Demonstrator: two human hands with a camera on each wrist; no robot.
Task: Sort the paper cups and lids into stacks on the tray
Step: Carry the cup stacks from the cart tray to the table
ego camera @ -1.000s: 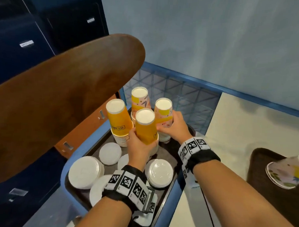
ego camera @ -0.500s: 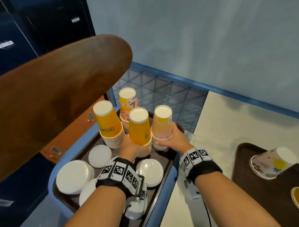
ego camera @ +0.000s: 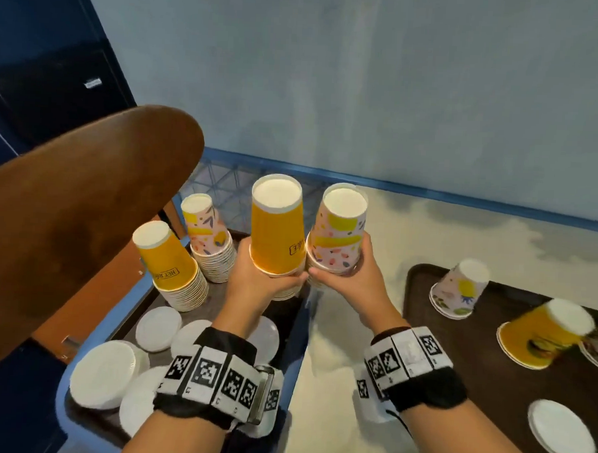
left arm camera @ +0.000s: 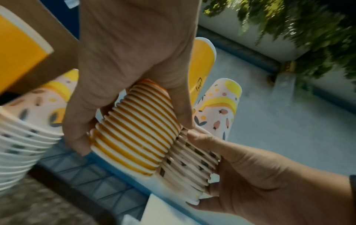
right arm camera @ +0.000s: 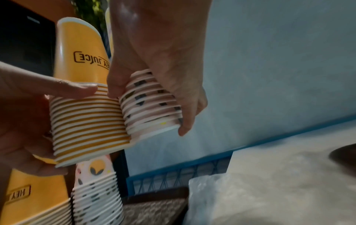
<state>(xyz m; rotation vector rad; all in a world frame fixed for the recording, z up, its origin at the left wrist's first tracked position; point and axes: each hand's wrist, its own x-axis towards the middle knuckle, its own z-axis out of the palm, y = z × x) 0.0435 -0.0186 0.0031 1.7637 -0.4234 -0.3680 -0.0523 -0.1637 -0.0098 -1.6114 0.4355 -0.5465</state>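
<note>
Each grip wraps a cup stack, your left hand [ego camera: 257, 282] orange stack [ego camera: 277, 232], right hand [ego camera: 348, 280] patterned stack [ego camera: 338, 228]; loose lids [ego camera: 156, 328] remain unsorted.

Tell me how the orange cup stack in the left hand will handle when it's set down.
Probably light: the left hand lifts the orange cup stack alone. Tall and narrow, it may tip. The nested rims look loose, so cups could slip apart.

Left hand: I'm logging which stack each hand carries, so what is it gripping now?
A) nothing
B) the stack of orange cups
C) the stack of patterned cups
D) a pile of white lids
B: the left hand grips the stack of orange cups; the right hand holds the patterned stack.
</note>
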